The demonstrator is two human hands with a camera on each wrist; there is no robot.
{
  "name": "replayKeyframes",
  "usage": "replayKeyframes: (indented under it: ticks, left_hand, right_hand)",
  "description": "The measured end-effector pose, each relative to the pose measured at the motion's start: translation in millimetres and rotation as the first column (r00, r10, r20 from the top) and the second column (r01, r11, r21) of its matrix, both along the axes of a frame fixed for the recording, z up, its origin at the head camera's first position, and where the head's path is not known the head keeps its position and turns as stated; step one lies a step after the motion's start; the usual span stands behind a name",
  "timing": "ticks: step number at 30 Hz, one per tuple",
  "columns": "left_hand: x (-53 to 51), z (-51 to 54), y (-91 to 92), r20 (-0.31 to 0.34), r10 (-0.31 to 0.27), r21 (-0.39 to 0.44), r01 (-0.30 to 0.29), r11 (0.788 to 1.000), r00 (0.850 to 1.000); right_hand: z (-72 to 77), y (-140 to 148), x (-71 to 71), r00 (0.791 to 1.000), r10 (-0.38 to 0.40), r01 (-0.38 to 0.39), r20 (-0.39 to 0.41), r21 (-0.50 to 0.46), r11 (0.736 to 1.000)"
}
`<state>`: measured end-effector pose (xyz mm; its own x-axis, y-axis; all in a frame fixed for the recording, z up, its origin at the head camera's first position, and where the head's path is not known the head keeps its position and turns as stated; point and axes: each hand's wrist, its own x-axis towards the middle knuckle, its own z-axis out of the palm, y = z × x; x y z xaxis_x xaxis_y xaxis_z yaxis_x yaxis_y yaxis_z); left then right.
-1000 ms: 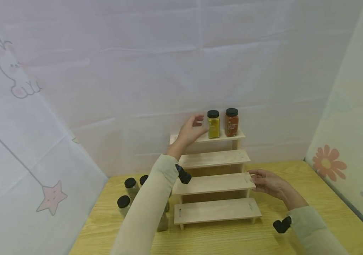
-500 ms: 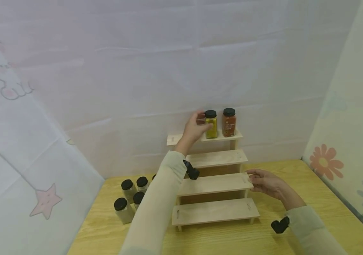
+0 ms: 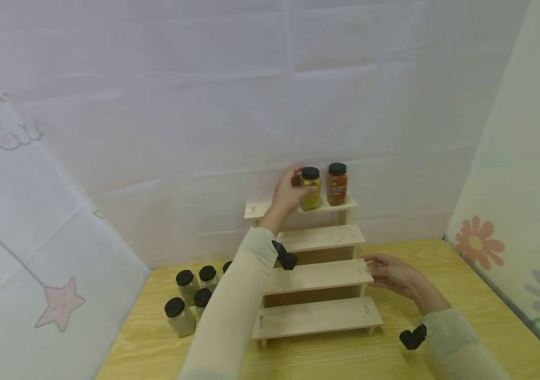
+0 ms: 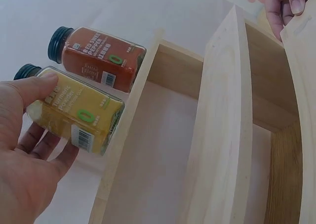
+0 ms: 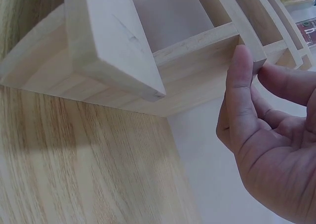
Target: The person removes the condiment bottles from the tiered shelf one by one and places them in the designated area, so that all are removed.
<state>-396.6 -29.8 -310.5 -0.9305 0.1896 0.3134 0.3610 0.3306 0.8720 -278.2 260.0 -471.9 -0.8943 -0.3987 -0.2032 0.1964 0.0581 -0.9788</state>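
Observation:
My left hand (image 3: 290,194) holds a jar of yellow turmeric powder (image 4: 74,108) between thumb and fingers. The jar stands upright on the top tier of a stepped wooden rack (image 3: 317,275). Just right of it is a jar of red sweet pepper (image 3: 337,184), black-lidded like the turmeric one; a narrow gap parts them. My right hand (image 3: 395,275) grips the right end of the rack's third tier from the top. In the right wrist view, thumb and fingers (image 5: 240,85) pinch that board's corner.
Several black-capped jars (image 3: 180,316) stand on the wooden table (image 3: 317,359) left of the rack, some hidden behind my left sleeve (image 3: 227,306). A white cloth backdrop (image 3: 203,105) rises close behind the rack, with printed side walls left and right.
My left hand has moved right to the turmeric jar and closed its fingers and thumb around it. The right hand keeps its grip on the rack. The head view has shifted slightly.

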Motion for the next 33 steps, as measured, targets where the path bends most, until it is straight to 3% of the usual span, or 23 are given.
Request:
replayKeyframes:
  ticks: [4,10,15,25,33]
  left_hand:
    - [5.4,3.3,-7.7,-0.005,-0.019,-0.003,0.019,1.000,1.000]
    - [22.0,10.0,-25.5,0.018,-0.064,-0.006,0.064,0.998,0.998]
    - [35.6,11.5,-46.2,-0.025,-0.098,-0.031,0.097,0.995,0.995]
    - [60.1,6.2,-84.3,-0.040,-0.119,-0.018,0.118,0.993,0.992]
    - [84.8,2.5,-116.8,0.001,-0.140,-0.037,0.140,0.989,0.990]
  right_hand:
    - [1.9,-2.1,-0.4,1.000,-0.005,0.005,0.001,0.008,1.000]
    - [8.2,0.3,0.2,1.000,0.011,-0.011,-0.004,0.013,1.000]
    - [7.7,4.5,-0.5,1.000,0.001,-0.001,0.001,0.014,1.000]
    - [6.8,3.9,-2.0,1.000,0.005,-0.005,0.008,0.017,1.000]
    - [10.8,2.1,-2.3,1.000,0.017,-0.017,0.014,0.011,1.000]
